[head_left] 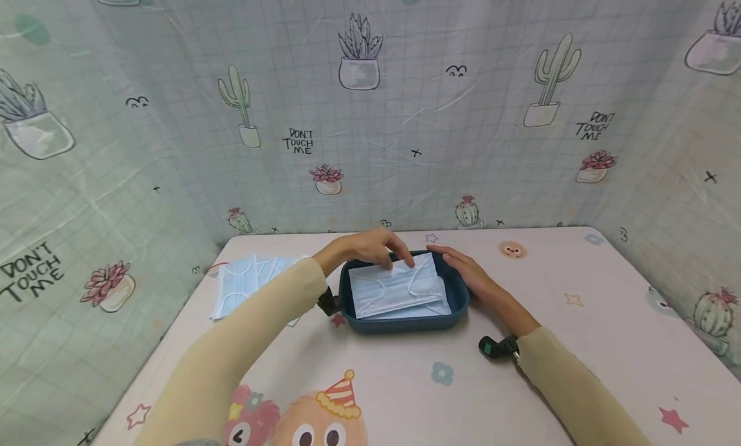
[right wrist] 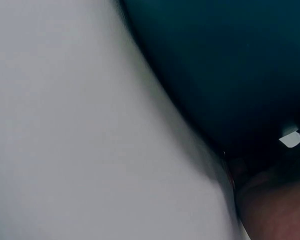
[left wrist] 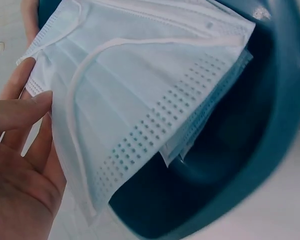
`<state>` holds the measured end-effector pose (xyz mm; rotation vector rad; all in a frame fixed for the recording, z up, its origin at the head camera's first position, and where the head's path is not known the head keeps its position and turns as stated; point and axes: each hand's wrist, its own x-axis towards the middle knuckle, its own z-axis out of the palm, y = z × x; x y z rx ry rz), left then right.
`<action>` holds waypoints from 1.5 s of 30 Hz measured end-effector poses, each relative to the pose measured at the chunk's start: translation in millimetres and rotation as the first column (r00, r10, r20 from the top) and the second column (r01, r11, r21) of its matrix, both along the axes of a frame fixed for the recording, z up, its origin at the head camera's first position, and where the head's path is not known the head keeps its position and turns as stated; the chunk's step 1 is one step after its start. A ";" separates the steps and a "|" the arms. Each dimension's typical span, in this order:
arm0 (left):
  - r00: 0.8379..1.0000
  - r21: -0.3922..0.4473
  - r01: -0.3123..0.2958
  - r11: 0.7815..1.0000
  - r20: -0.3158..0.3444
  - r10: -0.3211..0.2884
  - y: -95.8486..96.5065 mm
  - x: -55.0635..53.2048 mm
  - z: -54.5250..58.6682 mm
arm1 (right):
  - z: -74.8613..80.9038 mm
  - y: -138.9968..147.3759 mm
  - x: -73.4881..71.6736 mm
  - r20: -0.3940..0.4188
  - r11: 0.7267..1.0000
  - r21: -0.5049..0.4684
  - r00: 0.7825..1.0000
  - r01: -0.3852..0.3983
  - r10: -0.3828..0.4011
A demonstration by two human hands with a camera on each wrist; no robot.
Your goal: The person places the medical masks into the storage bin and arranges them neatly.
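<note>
A dark blue tub (head_left: 405, 325) holds a small stack of light blue pleated face masks. At the far side of the tub, my left hand (head_left: 373, 246) pinches the edge of the top face mask (head_left: 393, 288) between thumb and fingers. The left wrist view shows this mask (left wrist: 139, 90) with its white ear loop, tilted over other masks (left wrist: 210, 107) in the tub. My right hand (head_left: 471, 272) rests along the tub's right side, fingers straight toward the far right corner. Its fingers are mostly hidden in the dark right wrist view, beside the tub wall (right wrist: 215, 65).
More face masks (head_left: 246, 275) lie on the table to the left of the tub, partly behind my left sleeve. The table (head_left: 399, 381) has a pale cover with cartoon prints. A printed curtain (head_left: 417, 130) hangs behind and at both sides.
</note>
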<state>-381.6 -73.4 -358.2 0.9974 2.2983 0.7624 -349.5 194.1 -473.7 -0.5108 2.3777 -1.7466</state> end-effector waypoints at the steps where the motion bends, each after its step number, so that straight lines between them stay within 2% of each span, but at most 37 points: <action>1: 1.000 -0.010 0.010 1.000 0.004 -0.010 2.6 0.0 -0.4 | 0.1 -0.1 -0.2 -0.004 1.000 0.001 1.000 -0.001 0.001; 7: 0.998 -0.034 0.055 0.998 0.046 -0.053 17.5 -2.1 -6.7 | -1.4 -0.3 -1.6 -0.021 1.000 -0.007 1.000 -0.006 0.006; 12: 0.996 -0.070 0.081 0.994 0.047 -0.078 25.5 -4.2 -10.3 | -2.1 -0.2 -1.9 -0.036 1.000 -0.010 0.999 -0.016 0.015; 18: 0.995 -0.076 0.096 0.992 -0.012 -0.098 29.9 -5.5 -18.9 | -1.8 -0.1 -1.5 -0.041 1.000 -0.016 0.999 -0.023 0.022; 24: 0.990 -0.129 0.044 0.991 -0.126 -0.060 34.3 0.1 -24.8 | -2.9 -0.1 -1.3 -0.036 0.999 -0.039 0.999 -0.033 0.032; 32: 0.971 -0.228 -0.009 0.974 -0.235 -0.046 33.4 3.3 -26.9 | -3.8 0.6 -1.8 -0.024 0.997 -0.058 0.999 -0.048 0.047; 35: 0.966 -0.238 -0.024 0.971 -0.254 -0.039 31.6 3.1 -27.0 | -3.2 1.3 -1.6 -0.029 0.998 -0.050 0.999 -0.046 0.044; 39: 0.964 -0.227 -0.009 0.974 -0.259 -0.052 28.5 3.0 -25.5 | -2.3 1.7 -0.8 -0.043 0.999 -0.032 0.998 -0.044 0.042; 45: 0.965 -0.153 0.030 0.988 -0.253 -0.068 21.3 1.2 -20.5 | -1.9 2.1 -0.4 -0.050 0.999 -0.022 0.998 -0.038 0.037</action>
